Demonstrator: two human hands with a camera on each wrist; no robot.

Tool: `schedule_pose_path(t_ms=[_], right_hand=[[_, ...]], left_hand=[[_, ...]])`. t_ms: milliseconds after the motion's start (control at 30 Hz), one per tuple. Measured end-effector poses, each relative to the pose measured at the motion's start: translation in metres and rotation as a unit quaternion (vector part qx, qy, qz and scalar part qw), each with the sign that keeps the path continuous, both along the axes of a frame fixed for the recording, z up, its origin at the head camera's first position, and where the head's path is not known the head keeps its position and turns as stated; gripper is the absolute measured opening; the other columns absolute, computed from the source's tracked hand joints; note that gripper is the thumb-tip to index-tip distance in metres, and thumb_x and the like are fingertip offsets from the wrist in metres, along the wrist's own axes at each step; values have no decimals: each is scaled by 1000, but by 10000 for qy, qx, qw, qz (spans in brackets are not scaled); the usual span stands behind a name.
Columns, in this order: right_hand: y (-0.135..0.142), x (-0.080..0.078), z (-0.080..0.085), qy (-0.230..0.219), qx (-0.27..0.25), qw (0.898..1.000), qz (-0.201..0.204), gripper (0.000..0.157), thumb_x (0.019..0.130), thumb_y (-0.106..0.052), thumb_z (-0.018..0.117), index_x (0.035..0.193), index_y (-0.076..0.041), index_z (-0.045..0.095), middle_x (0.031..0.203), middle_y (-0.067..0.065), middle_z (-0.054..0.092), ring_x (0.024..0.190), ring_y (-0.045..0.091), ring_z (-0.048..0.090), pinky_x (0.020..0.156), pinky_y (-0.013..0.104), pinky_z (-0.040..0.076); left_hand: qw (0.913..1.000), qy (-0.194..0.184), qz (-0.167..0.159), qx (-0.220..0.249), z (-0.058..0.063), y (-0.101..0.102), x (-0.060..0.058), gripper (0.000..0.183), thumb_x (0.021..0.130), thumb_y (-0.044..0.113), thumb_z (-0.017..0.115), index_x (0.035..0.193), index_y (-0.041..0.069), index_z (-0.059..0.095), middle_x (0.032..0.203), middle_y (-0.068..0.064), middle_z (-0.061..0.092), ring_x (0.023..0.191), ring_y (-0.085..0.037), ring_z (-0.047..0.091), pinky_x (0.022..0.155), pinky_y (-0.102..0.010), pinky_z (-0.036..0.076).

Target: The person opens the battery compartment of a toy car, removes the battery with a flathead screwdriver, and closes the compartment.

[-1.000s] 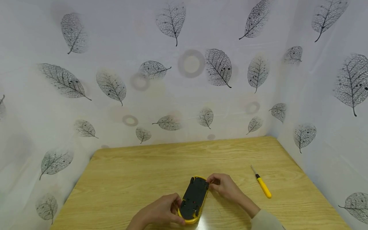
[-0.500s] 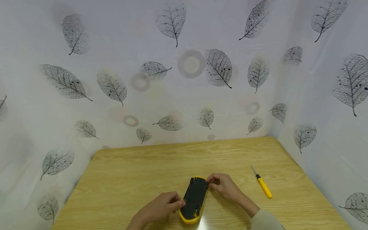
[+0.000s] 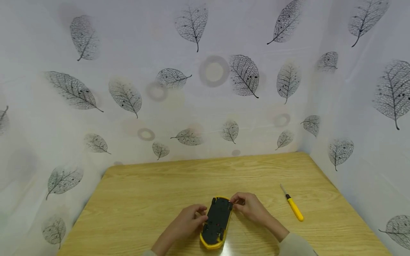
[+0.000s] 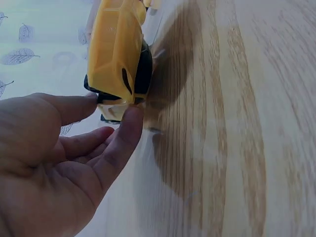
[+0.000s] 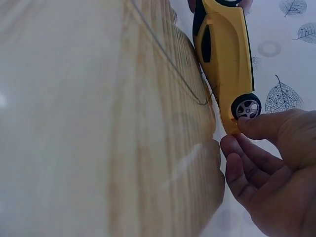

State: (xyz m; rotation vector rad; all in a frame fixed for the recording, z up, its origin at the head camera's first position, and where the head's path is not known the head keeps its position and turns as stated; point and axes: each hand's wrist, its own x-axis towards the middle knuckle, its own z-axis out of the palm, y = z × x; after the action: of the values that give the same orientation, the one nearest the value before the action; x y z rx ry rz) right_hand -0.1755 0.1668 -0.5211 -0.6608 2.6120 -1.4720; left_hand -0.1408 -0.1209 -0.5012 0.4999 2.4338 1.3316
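Note:
A yellow toy car [image 3: 217, 217] lies upside down on the table, its black underside facing up. My left hand [image 3: 189, 222] is at the car's left side; in the left wrist view, thumb and finger pinch the yellow body [image 4: 111, 49] near a black-trimmed gap. At the car's far right corner, my right hand [image 3: 251, 208] pinches the end of the body. The right wrist view shows that thumb beside a silver-spoked wheel [image 5: 247, 107], with fingers underneath. The roof side faces the tabletop and is mostly hidden in the head view.
To the right, a screwdriver [image 3: 293, 206] with a yellow handle lies on the wood-grain table [image 3: 144, 192]. Leaf-patterned white curtains [image 3: 198, 103] enclose the back and sides. A thin grey wire-like line [image 5: 168, 57] crosses the right wrist view near the car.
My left hand let go of the car's near end, passed over its underside edge and moved farther up the left side. The right hand and car stay nearly in place.

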Motion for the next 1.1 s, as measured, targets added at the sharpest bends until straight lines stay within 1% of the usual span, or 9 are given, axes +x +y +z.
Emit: schedule_pose_path(t_ms=[100, 200, 333, 400, 500, 633, 800, 967, 1100], right_hand=[[0, 0, -3, 63, -20, 10000, -49, 12, 92, 1, 73, 100, -8, 74, 92, 3, 70, 79, 11, 65, 66, 25, 55], [0, 0, -5, 219, 4, 9997, -127, 14, 92, 1, 74, 101, -10, 75, 93, 1, 67, 79, 9, 63, 66, 25, 55], [-1, 3, -4, 473, 99, 9986, -208, 17, 93, 1, 72, 104, -10, 77, 88, -4, 62, 74, 4, 55, 63, 23, 51], [-2, 5, -2, 531, 79, 9985, -145, 16, 94, 1, 70, 107, -7, 77, 85, -5, 62, 71, 3, 52, 60, 22, 48], [-2, 10, 3, 464, -46, 9989, 29, 16, 96, -1, 69, 112, -1, 74, 82, -3, 63, 67, 3, 52, 56, 21, 47], [-2, 15, 7, 297, -185, 9990, 272, 23, 98, -7, 69, 117, 5, 70, 85, 0, 68, 70, 4, 58, 59, 23, 51], [-2, 18, 8, 140, -194, 9988, 427, 32, 98, -12, 71, 123, 6, 66, 92, -1, 69, 78, 6, 63, 67, 26, 56], [-3, 16, 8, -18, -208, 9985, 503, 39, 97, -14, 72, 129, 7, 63, 93, -1, 69, 80, 7, 64, 70, 27, 56], [-5, 14, 7, -10, -120, 9988, 483, 41, 97, -13, 72, 131, 7, 63, 93, -1, 69, 81, 7, 64, 71, 27, 56]], left_hand=[[9997, -123, -6, 229, 0, 2, 1, 39, 100, 17, 69, 131, -6, 62, 110, -7, 68, 87, -17, 68, 71, -30, 58], [9991, -236, 37, 360, 1, 4, 3, 36, 99, 13, 70, 127, -7, 63, 107, -8, 68, 88, -21, 69, 70, -32, 60], [9997, -146, 68, 180, 3, 5, 4, 29, 98, 13, 72, 121, -4, 67, 100, -3, 70, 88, -20, 69, 73, -34, 59], [10000, 5, 77, 60, 3, 6, 4, 27, 97, 14, 73, 118, -2, 69, 95, -1, 70, 85, -17, 67, 74, -33, 57], [9998, 143, 91, 51, 3, 7, 5, 25, 95, 13, 75, 115, -1, 69, 90, 1, 71, 81, -13, 65, 71, -30, 55], [9998, 95, 100, 141, 5, 8, 6, 26, 94, 12, 76, 115, -2, 68, 87, 0, 71, 77, -12, 64, 67, -27, 53], [9999, 10, 93, 120, 7, 8, 7, 29, 95, 13, 76, 117, -2, 66, 88, 0, 71, 78, -14, 64, 68, -28, 53], [9999, 58, 118, 100, 6, 7, 8, 29, 94, 13, 77, 116, -2, 66, 88, -1, 71, 78, -14, 65, 68, -28, 53], [9997, 27, 152, 198, 5, 7, 8, 32, 92, 11, 79, 116, -3, 65, 90, -1, 70, 80, -15, 66, 68, -29, 54]])
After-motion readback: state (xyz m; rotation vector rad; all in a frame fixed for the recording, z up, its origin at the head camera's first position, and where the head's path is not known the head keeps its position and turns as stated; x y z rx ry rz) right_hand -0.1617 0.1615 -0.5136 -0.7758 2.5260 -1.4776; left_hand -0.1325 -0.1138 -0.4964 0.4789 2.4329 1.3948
